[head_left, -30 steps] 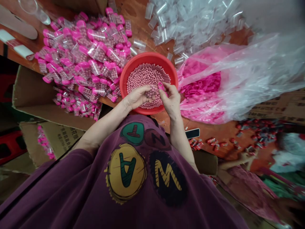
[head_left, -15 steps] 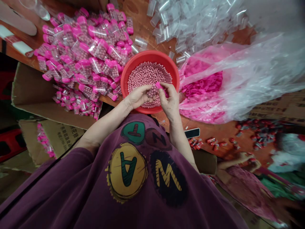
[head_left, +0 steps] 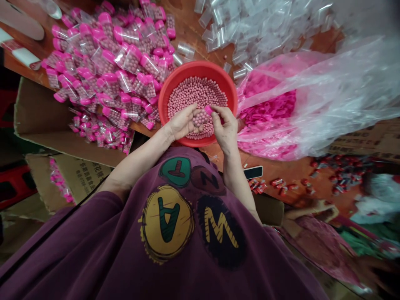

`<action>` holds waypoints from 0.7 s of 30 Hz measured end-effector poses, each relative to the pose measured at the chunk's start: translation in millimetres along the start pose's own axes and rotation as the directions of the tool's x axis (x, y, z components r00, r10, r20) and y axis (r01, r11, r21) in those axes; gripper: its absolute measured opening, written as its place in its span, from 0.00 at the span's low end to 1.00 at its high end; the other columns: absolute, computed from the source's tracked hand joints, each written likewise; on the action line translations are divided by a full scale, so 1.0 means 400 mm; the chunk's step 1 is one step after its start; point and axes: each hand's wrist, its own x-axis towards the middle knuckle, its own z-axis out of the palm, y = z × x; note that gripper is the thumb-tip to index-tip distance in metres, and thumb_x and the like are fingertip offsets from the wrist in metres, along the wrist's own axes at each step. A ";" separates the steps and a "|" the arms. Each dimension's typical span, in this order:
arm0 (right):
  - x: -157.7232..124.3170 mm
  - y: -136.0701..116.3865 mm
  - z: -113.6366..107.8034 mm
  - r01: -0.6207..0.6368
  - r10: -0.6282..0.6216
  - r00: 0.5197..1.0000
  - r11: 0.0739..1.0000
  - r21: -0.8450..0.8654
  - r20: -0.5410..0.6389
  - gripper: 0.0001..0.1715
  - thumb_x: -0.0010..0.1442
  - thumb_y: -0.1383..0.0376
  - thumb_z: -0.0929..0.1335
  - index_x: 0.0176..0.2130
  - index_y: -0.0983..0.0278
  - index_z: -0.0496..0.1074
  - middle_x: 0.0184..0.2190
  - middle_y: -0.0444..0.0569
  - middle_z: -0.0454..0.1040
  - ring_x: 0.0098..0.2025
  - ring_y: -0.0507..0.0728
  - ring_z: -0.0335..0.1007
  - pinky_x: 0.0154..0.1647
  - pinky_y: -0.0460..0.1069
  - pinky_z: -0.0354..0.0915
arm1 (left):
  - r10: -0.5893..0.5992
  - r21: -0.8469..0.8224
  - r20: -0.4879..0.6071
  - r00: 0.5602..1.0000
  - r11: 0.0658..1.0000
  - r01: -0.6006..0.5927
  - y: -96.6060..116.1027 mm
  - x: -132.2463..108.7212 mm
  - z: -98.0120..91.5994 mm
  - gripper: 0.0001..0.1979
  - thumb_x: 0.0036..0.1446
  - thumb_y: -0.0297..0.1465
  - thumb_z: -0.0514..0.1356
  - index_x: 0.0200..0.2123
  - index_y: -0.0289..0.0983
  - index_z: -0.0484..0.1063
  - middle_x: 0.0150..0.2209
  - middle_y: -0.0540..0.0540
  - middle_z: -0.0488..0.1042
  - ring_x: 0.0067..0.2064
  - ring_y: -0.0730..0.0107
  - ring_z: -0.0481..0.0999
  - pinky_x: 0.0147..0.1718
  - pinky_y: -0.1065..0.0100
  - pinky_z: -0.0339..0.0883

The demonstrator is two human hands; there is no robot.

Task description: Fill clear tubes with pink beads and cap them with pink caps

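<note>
Pink at the fingertips: cupping a small clear jar of pale pink beads in the curled fingers of the left hand, and pinching a pink cap between the thumb and forefinger of the right hand, right at the jar's mouth. Leaving unclear, behind the fingers, any full seating of the cap. Holding both just above a red bowl near the middle of the tabletop's near edge, over loose beads filling the bowl's bottom. Facing that edge in a purple shirt printed with large letters.

Working beside a heap of filled, pink-capped jars, spreading from just left of the bowl down to the near edge. Having an open cardboard box at the left, below the near edge, with more capped jars inside. Looking out, farther from that edge, on a broad scatter of clear tubes. Having a clear plastic bag of bright pink pieces just right of the bowl. Finding a phone lying near the near edge, right of center, beside small red packs. Sharing the right side with another person in a pink patterned top, blurring beyond the near edge.
</note>
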 end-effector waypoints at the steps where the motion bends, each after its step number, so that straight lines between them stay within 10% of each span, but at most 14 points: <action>1: 0.000 0.000 0.000 -0.005 0.005 1.000 1.000 -0.002 0.005 0.20 0.79 0.49 0.65 0.56 0.54 0.82 0.50 0.50 0.85 0.54 0.62 0.82 0.62 0.64 0.78 | -0.004 0.008 -0.004 1.000 1.000 0.004 0.000 0.001 0.000 0.22 0.80 0.43 0.48 0.55 0.36 0.77 0.41 0.42 0.83 0.33 0.71 0.83 0.30 0.74 0.73; 21: -0.005 -0.011 -0.012 -0.057 0.060 0.996 0.998 -0.041 0.073 0.17 0.78 0.51 0.67 0.52 0.54 0.83 0.48 0.50 0.86 0.52 0.62 0.81 0.60 0.63 0.78 | -0.024 0.061 -0.074 0.997 0.998 0.029 0.005 -0.014 0.003 0.07 0.70 0.27 0.59 0.41 0.33 0.77 0.29 0.46 0.80 0.23 0.75 0.75 0.23 0.73 0.67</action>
